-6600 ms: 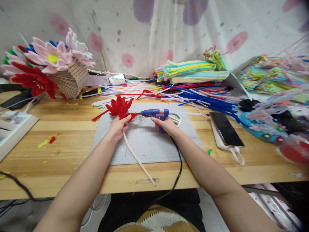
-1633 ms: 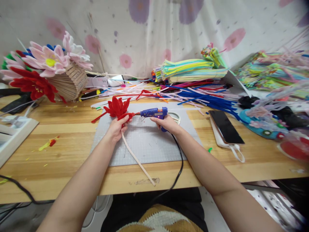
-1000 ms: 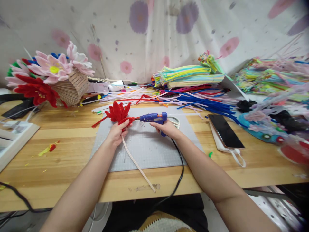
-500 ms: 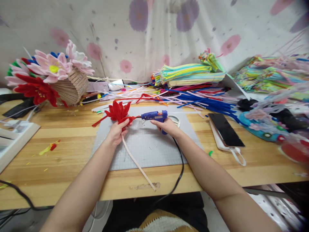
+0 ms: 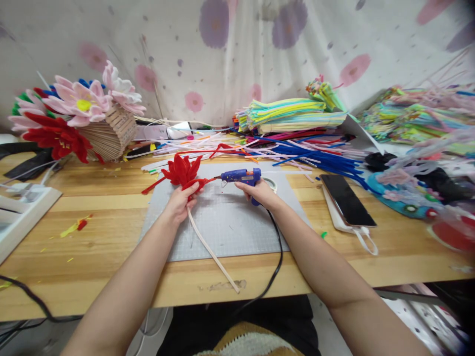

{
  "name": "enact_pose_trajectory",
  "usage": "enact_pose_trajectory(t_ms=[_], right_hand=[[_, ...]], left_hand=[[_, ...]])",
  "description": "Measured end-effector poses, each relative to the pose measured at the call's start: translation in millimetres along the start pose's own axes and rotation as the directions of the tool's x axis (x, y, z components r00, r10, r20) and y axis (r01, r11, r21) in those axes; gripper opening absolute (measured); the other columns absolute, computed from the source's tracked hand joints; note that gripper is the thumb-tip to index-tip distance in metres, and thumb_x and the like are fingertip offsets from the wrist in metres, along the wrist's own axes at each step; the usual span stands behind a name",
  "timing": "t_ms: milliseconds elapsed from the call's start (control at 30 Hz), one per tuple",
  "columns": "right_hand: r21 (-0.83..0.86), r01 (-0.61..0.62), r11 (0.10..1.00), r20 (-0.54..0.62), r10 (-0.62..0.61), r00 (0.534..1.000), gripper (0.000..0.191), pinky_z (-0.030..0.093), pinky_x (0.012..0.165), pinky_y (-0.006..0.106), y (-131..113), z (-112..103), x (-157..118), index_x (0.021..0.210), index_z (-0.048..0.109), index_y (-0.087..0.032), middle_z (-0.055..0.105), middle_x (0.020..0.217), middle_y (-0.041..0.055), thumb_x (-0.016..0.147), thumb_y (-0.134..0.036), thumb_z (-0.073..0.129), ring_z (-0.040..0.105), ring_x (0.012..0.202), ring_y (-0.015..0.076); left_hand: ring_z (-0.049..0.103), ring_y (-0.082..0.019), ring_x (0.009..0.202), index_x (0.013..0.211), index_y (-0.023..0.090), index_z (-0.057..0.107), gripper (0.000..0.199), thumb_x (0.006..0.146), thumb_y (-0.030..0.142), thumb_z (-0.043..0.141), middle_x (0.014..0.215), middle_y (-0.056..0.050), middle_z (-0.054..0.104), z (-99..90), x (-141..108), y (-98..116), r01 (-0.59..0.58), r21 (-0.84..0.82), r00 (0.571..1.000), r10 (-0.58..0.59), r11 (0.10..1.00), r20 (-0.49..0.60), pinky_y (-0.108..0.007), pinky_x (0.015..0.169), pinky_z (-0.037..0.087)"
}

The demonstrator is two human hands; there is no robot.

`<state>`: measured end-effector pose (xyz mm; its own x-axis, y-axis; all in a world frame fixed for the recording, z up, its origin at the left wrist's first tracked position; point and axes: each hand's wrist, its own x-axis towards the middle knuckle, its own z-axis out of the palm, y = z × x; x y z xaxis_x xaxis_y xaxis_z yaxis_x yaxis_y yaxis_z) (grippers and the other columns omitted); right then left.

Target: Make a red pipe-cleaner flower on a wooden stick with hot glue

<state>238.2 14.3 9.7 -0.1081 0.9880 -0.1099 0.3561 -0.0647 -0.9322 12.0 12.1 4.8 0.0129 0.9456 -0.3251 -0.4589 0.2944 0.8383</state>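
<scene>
My left hand is closed around the base of a red pipe-cleaner flower, whose petals fan out above the fingers. From under that hand a pale pipe cleaner hangs down to the table's front edge. My right hand grips a blue hot glue gun by its handle, nozzle pointing left at the flower's red stem end. A clear glue stick juts from the gun's back. Its black cord runs down past the table edge. Both hands are above a grey cutting mat.
A wooden-stick basket of fuzzy flowers stands at the back left. Loose pipe cleaners and bundled ones line the back. A phone lies right of the mat, a white power strip at the left. Scissors rest behind my right hand.
My right hand has drawn the glue gun slightly to the right, so its nozzle sits a little farther from the flower. My left hand and the flower have hardly moved.
</scene>
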Motion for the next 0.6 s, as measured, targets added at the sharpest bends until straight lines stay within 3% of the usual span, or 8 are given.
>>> enact_pose_trajectory(t_ms=[200,367,500,600], right_hand=[[0.19,0.059,0.98,-0.055,-0.049,0.997,0.039,0.039,0.048,0.023,5.0,-14.3,-0.1,0.059,0.054,-0.017,0.055,0.054,-0.0002,0.063,-0.054,0.064,0.047,0.046,0.008],[0.169,0.139,0.976,-0.292,-0.085,0.953,0.037,0.042,0.051,0.022,10.5,-53.8,1.1,0.069,0.061,-0.016,0.063,0.067,0.0035,0.059,-0.05,0.069,0.051,0.053,0.009],[0.013,-0.009,1.0,-0.454,0.015,0.891,0.046,0.038,0.044,0.023,31.0,-87.8,4.8,0.081,0.064,-0.015,0.066,0.079,0.007,0.055,-0.052,0.071,0.051,0.053,0.0107],[-0.059,-0.089,0.994,-0.48,0.05,0.876,0.049,0.042,0.051,0.026,46.4,-97.0,5.9,0.085,0.065,-0.014,0.067,0.082,0.0088,0.053,-0.05,0.073,0.054,0.057,0.0134]], left_hand=[[0.061,-0.007,0.057,0.078,0.008,0.064,0.009,0.07,0.005,0.061,0.078,-0.008,0.068,0.8,-1.8,1.6,-0.005,-0.041,1.0,0.005,0.999,-0.002,-0.009,0.026,0.02],[0.058,-0.005,0.053,0.077,0.009,0.063,0.008,0.069,0.007,0.064,0.071,-0.006,0.066,-1.6,-0.1,1.3,-0.007,-0.085,1.0,0.007,0.996,0.001,-0.009,0.026,0.02],[0.057,-0.005,0.052,0.076,0.01,0.063,0.009,0.068,0.008,0.066,0.072,-0.006,0.067,-2.1,0.2,0.2,0.005,-0.082,1.0,-0.004,0.997,0.013,-0.009,0.025,0.02],[0.059,-0.005,0.055,0.077,0.011,0.062,0.009,0.069,0.006,0.064,0.077,-0.005,0.067,-1.2,-0.4,-0.3,0.005,-0.089,1.0,-0.003,0.996,0.017,-0.009,0.025,0.02]])
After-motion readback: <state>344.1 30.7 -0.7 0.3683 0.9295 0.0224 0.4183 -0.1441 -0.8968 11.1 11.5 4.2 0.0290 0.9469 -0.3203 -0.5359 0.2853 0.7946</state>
